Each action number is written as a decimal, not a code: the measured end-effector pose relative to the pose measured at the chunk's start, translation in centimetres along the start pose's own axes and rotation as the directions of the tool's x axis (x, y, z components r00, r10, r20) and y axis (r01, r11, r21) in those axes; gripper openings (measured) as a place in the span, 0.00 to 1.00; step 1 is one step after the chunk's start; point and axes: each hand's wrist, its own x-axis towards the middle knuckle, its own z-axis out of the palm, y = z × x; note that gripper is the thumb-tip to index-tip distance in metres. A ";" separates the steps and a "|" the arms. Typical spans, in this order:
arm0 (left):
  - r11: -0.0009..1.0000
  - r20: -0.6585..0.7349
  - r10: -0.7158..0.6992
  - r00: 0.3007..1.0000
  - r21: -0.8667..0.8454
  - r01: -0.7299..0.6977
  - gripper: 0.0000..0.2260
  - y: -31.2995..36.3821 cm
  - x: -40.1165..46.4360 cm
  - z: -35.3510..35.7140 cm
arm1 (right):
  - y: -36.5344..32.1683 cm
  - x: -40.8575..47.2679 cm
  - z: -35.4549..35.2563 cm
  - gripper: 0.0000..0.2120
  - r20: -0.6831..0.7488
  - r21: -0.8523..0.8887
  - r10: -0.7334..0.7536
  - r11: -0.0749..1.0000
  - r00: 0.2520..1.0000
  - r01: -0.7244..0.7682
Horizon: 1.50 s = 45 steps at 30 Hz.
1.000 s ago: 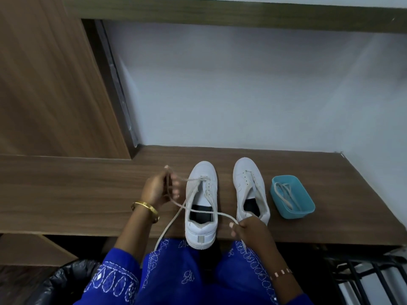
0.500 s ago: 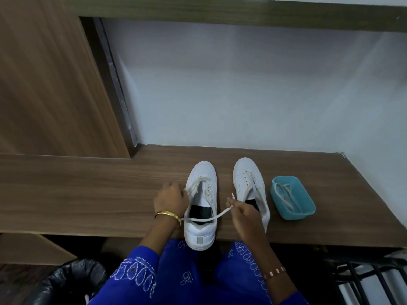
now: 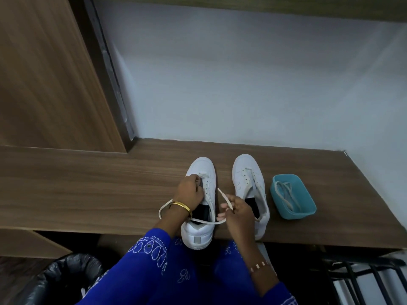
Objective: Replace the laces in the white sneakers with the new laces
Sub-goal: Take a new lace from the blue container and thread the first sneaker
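Two white sneakers stand side by side on the wooden desk [image 3: 88, 190], toes pointing away from me. My left hand [image 3: 189, 190] lies over the left sneaker [image 3: 200, 208] at its upper eyelets, fingers curled on the lace there. My right hand [image 3: 236, 209] pinches the free end of the white lace [image 3: 224, 198] between the two shoes, its tip sticking up. The lace runs across the left sneaker's opening and loops out left past my wrist. The right sneaker [image 3: 247, 179] carries a loose lace.
A teal tub [image 3: 294, 210] with another lace coiled inside stands right of the sneakers. A black-lined bin [image 3: 61, 280] sits under the desk at lower left, and a dark metal rack [image 3: 361, 274] at lower right. A wooden panel rises at the left.
My left hand moved forward onto the left sneaker's upper eyelets. My right hand rose from the desk edge to between the shoes, holding the lace end up. The lace now hangs slack.
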 end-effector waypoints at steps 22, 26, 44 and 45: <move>0.989 -0.119 -0.052 0.991 -0.141 0.035 0.13 -2.8 1.5 0.6 | -2.8 6.3 3.8 0.07 0.057 0.139 0.151 0.978 0.987 -0.158; 0.890 -0.105 -0.155 0.982 -0.447 0.093 0.09 -3.6 1.2 0.7 | -2.8 7.5 5.3 0.08 0.079 0.060 0.091 0.994 0.993 -0.096; 0.811 -0.105 -0.202 0.974 -0.575 0.106 0.08 -4.7 1.5 1.9 | -0.6 8.7 8.0 0.15 0.008 -0.075 -0.049 0.996 0.999 0.050; 0.812 -0.103 -0.198 0.975 -0.574 0.105 0.09 -4.7 1.5 1.9 | -0.4 8.7 8.1 0.15 0.005 -0.074 -0.051 0.996 0.999 0.051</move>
